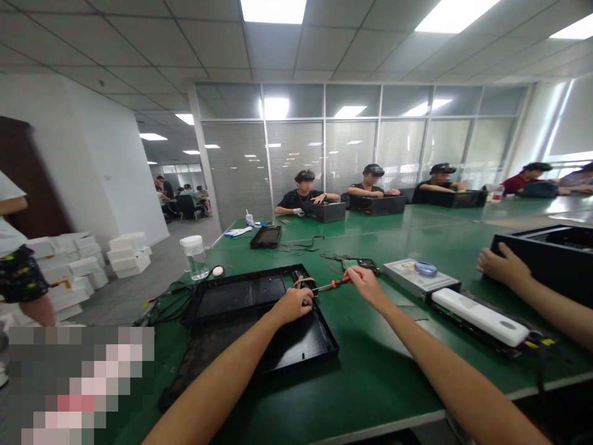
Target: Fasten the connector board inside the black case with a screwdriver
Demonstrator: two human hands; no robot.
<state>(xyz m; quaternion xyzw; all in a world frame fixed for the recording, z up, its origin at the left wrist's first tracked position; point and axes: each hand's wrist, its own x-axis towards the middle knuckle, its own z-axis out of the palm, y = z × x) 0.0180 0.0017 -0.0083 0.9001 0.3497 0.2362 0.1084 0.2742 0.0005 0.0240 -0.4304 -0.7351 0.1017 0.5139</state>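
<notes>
My right hand (367, 285) is closed round the orange and black handle of a screwdriver (340, 282), its metal shaft pointing left. The shaft reaches my left hand (296, 305), whose fingers are pinched on a small looped bundle that looks like thin wires (303, 282). Whether the tip touches the bundle is too small to tell. Beneath my left hand lie black plastic panels (319, 337), shallow trays with raised rims. A green circuit board (354, 264) with wires rests just beyond my right hand.
Right of my arm are a metal drive-like box (419, 278) with a round tin on top and a long white case (479, 316). Another person's hand (504, 267) touches a black computer case (546, 256). A water jug (194, 256) and black cables (171, 303) stand left. Co-workers sit opposite.
</notes>
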